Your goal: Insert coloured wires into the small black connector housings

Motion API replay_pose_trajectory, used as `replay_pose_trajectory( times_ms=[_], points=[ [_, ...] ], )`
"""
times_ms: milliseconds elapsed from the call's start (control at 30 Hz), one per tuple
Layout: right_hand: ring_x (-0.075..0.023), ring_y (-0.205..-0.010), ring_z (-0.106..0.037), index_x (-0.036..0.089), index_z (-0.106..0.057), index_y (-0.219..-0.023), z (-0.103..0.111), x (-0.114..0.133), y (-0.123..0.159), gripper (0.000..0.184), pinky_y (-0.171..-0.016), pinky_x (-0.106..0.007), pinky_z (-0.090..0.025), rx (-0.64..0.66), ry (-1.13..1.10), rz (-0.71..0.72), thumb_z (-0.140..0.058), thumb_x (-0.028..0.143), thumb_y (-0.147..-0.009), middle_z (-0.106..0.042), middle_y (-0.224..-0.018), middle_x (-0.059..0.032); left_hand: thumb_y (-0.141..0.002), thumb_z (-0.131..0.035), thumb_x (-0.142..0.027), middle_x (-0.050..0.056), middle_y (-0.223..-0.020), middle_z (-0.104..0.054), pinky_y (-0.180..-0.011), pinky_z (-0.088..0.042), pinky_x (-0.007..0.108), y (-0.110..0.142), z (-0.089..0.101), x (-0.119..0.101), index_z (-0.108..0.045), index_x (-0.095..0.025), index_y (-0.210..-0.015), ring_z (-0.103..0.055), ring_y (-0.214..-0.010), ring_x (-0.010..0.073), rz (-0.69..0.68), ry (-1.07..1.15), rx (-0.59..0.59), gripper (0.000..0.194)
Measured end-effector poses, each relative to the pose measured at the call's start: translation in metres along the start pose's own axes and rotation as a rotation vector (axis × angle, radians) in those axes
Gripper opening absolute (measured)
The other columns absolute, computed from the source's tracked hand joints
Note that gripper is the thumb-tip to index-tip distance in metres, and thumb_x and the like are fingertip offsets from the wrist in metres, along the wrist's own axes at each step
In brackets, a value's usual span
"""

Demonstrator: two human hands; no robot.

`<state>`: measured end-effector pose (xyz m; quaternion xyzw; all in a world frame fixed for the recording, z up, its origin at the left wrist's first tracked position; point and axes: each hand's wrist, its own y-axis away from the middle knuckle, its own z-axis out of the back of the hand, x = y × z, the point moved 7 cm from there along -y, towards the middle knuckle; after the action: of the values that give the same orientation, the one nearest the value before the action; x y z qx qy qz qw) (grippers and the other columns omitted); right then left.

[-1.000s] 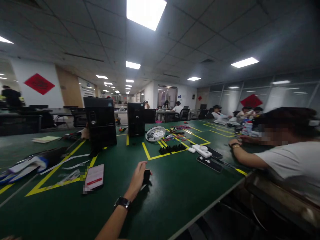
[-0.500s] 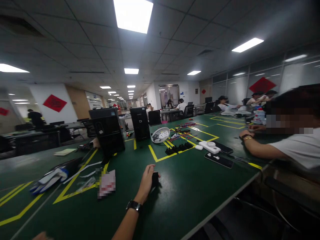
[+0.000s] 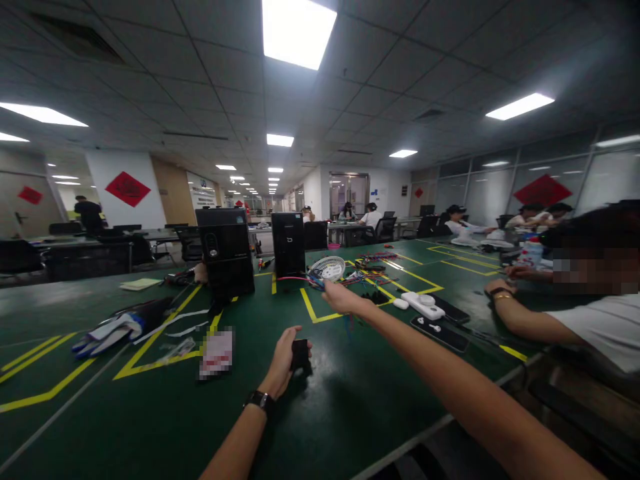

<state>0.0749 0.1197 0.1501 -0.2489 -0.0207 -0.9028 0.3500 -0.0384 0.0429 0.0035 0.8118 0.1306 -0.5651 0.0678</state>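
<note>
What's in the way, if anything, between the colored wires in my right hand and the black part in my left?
Nothing visible: between the colored wires in your right hand and the black part in your left hand, only green tabletop with yellow tape shows. The white basket lies beyond your right hand, off that path.

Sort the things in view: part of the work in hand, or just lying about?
Work in hand: black block, in the left hand; coloured wires, in the right hand; probably the black pieces on the table.

Seemingly just lying about: glove, earbuds, dark phone, pale paper.
</note>
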Motion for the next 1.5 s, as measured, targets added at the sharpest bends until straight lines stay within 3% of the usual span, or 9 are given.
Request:
replay_pose_trajectory(
  times_ms=[200, 433, 533, 633, 767, 967, 1100, 1333, 1500],
  points=[
    [-0.0249, -0.093, -0.061, 0.009, -0.054, -0.114, -0.006, -0.146, 0.06, 0.029, -0.075, -0.033, -0.044, 0.093, 0.301, -0.26, -0.039, 0.012, -0.089, -0.062, -0.104, -0.0209, -0.085, -0.049, -0.037, 0.002, -0.065, -0.064, -0.045, -0.044, 0.023, -0.004, 0.008, 0.0, -0.049, -0.018, -0.105, -0.062, -0.052, 0.0163, 0.007, 0.077, -0.158, 0.028],
    [-0.0375, -0.114, -0.047, 0.014, -0.053, -0.122, 0.001, -0.184, 0.077, 0.04, -0.086, -0.049, -0.039, 0.064, 0.506, -0.299, -0.056, 0.028, -0.084, -0.051, -0.121, -0.0223, -0.084, -0.05, -0.041, 0.003, -0.07, -0.065, -0.047, -0.046, 0.024, -0.003, 0.008, 0.0, -0.05, -0.019, -0.107, -0.064, -0.054, 0.0171, 0.001, 0.1, -0.14, 0.032],
    [-0.0337, -0.119, -0.043, 0.017, -0.048, -0.129, -0.001, -0.165, 0.068, 0.05, -0.091, -0.044, -0.037, 0.011, 0.55, -0.155, -0.059, 0.029, -0.082, -0.045, -0.129, -0.0203, -0.085, -0.049, -0.042, 0.003, -0.07, -0.065, -0.046, -0.045, 0.024, -0.004, 0.006, -0.002, -0.05, -0.018, -0.108, -0.063, -0.054, 0.0166, -0.009, 0.103, -0.152, 0.033],
    [-0.0255, -0.113, -0.049, 0.02, -0.055, -0.123, -0.024, -0.13, 0.057, 0.039, -0.09, -0.034, -0.038, 0.042, 0.525, 0.088, -0.057, 0.028, -0.084, -0.051, -0.122, -0.0153, -0.085, -0.049, -0.043, 0.003, -0.07, -0.064, -0.05, -0.048, 0.026, -0.003, 0.006, -0.003, -0.05, -0.018, -0.109, -0.063, -0.055, 0.0162, 0.008, 0.162, -0.177, 0.034],
    [-0.0225, -0.101, -0.056, 0.021, -0.063, -0.112, -0.046, -0.104, 0.043, 0.028, -0.086, -0.031, -0.038, 0.062, 0.51, 0.184, -0.054, 0.027, -0.087, -0.062, -0.107, -0.012, -0.085, -0.049, -0.044, 0.003, -0.074, -0.063, -0.055, -0.051, 0.032, -0.002, 0.009, -0.005, -0.049, -0.02, -0.109, -0.064, -0.056, 0.0172, 0.024, 0.275, -0.188, 0.035],
    [-0.0209, -0.096, -0.059, 0.017, -0.063, -0.11, 0.0, -0.099, 0.02, 0.031, -0.08, -0.027, -0.038, -0.18, 0.468, 0.078, -0.036, 0.022, -0.095, -0.065, -0.102, -0.0121, -0.088, -0.045, -0.043, 0.002, -0.077, -0.062, -0.06, -0.053, 0.039, -0.005, 0.021, -0.01, -0.049, -0.021, -0.106, -0.064, -0.058, 0.0178, 0.004, 0.427, -0.257, 0.029],
    [-0.0229, -0.103, -0.056, 0.015, -0.051, -0.124, 0.018, -0.062, 0.02, 0.035, -0.085, -0.028, -0.037, -0.321, 0.422, 0.116, -0.031, 0.024, -0.096, -0.06, -0.112, -0.0145, -0.089, -0.044, -0.043, 0.003, -0.077, -0.063, -0.061, -0.052, 0.038, -0.009, 0.024, -0.013, -0.049, -0.021, -0.106, -0.064, -0.057, 0.0179, -0.029, 0.466, -0.259, 0.028],
    [-0.0203, -0.079, -0.061, 0.018, -0.046, -0.109, -0.069, 0.025, 0.038, 0.022, -0.068, -0.027, -0.036, -0.137, 0.236, 0.267, -0.034, 0.031, -0.094, -0.063, -0.095, -0.0075, -0.088, -0.045, -0.041, 0.003, -0.075, -0.063, -0.058, -0.05, 0.033, -0.008, 0.033, -0.021, -0.049, -0.021, -0.106, -0.063, -0.057, 0.0172, -0.097, 0.506, -0.299, 0.028],
    [-0.0178, -0.076, -0.058, 0.019, -0.045, -0.102, -0.106, 0.036, 0.037, 0.014, -0.066, -0.026, -0.033, -0.092, 0.023, 0.323, -0.042, 0.025, -0.09, -0.06, -0.09, -0.0045, -0.083, -0.05, -0.035, 0.002, -0.073, -0.062, -0.055, -0.049, 0.03, -0.006, 0.046, -0.028, -0.05, -0.02, -0.104, -0.062, -0.056, 0.0172, -0.143, 0.506, -0.356, 0.026]
  ],
)
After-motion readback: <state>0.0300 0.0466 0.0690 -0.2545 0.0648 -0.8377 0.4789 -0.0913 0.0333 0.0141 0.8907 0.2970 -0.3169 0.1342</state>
